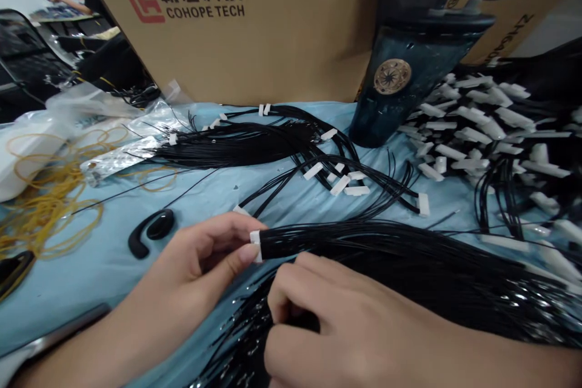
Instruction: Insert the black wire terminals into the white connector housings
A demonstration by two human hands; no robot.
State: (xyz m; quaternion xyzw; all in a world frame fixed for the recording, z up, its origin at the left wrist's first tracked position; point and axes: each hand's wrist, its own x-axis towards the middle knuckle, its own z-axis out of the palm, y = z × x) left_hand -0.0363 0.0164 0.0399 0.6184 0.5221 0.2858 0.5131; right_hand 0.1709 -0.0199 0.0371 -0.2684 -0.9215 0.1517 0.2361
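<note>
The left hand (195, 273) pinches a white plastic connector (255, 246) tight, and the right hand (336, 327) closes on black wires (386, 260) just behind it.

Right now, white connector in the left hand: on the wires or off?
On: the black wires run straight into the white connector, pinched by the left hand.

Blue cloth (86, 279) is stretching out beside the left hand (191, 279), while loose black wire bundles (313, 176) and a heap of white connectors (473, 127) are blocking the way forward.
</note>
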